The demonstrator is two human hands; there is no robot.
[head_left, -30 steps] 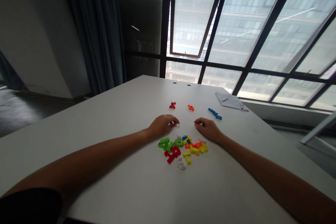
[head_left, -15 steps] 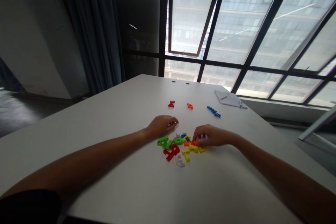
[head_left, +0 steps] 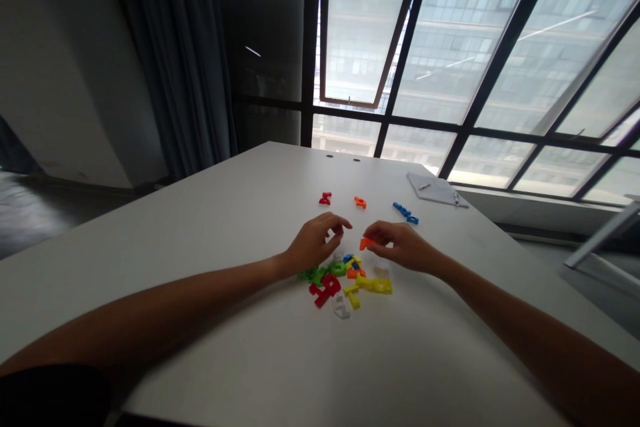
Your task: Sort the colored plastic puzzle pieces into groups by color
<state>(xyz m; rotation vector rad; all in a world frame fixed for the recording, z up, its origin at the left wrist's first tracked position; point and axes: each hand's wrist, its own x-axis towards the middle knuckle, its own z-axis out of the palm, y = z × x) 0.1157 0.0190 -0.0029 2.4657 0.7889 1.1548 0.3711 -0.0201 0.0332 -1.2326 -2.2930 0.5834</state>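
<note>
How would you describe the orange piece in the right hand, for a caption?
On the white table, above the heap of colored plastic pieces, is the right hand. The orange piece sits at its fingertips; the other orange pieces lie on the table.

Right hand (head_left: 403,247) pinches an orange plastic piece (head_left: 365,243); left hand (head_left: 315,245) hovers over colored plastic pieces (head_left: 345,287).
</note>
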